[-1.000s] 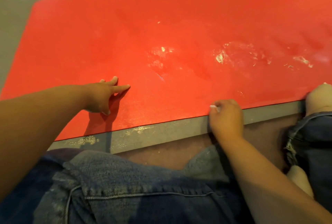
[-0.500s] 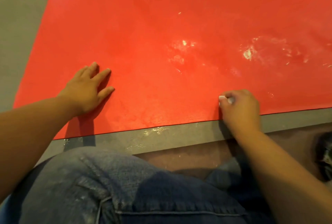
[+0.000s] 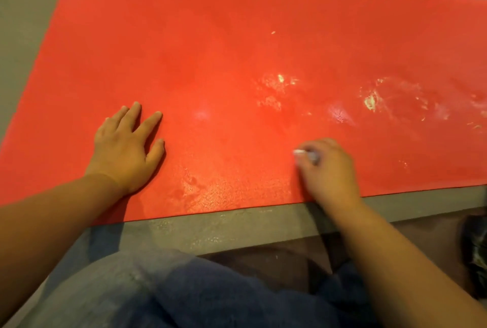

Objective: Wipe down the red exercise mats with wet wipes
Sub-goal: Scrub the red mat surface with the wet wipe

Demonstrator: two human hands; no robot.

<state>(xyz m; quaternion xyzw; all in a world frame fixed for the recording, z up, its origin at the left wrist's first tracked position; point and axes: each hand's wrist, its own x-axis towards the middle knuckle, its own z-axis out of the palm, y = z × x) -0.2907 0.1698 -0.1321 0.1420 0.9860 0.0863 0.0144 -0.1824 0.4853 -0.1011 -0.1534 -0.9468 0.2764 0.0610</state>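
Bracing the red mat [image 3: 210, 38] under flat, spread left hand [image 3: 123, 148]; clutching a wadded wet wipe [image 3: 303, 154] in curled right hand [image 3: 329, 169]. Best: press firmly, overlap strokes toward whitish smears [image 3: 369, 98] beyond those fingers.

Bright red mat [image 3: 237, 38], shiny bumpy spots near front edge. Pale yellow-white smudges [image 3: 370, 101] on right part. Tiny white wipe [image 3: 300, 152]. Grey floor [image 3: 224, 227], light speckles. Faded blue jeans [image 3: 184, 288]. Dark brown patch [image 3: 276, 262] beside grey floor.
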